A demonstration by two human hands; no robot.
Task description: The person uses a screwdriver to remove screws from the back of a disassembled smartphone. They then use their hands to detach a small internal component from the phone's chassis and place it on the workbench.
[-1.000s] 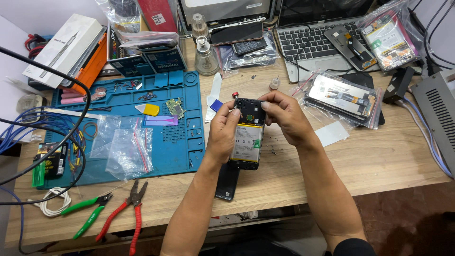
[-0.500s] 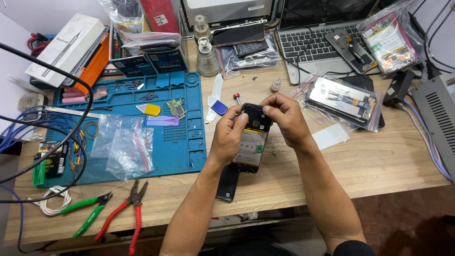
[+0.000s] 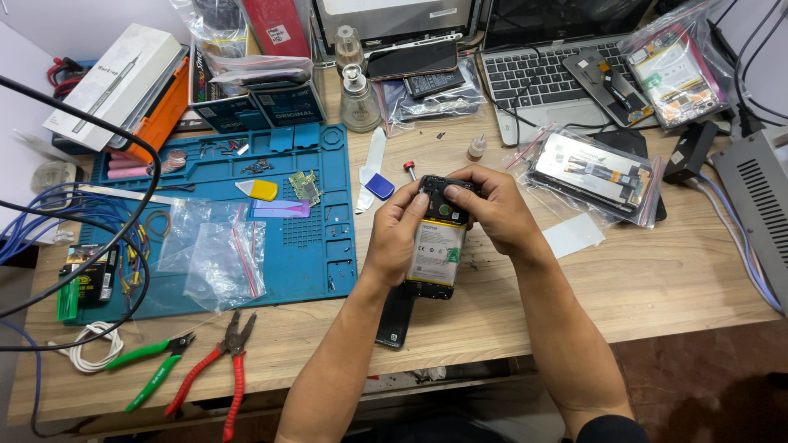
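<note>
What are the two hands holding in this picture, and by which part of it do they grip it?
Both the left hand and right hand hold an opened phone, back cover off, gripping its upper end near the camera.

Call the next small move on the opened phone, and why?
Probably press the black top cover down onto the opened phone. Both the left hand and the right hand pinch that top end, thumbs on the cover, with the battery exposed below.
</note>
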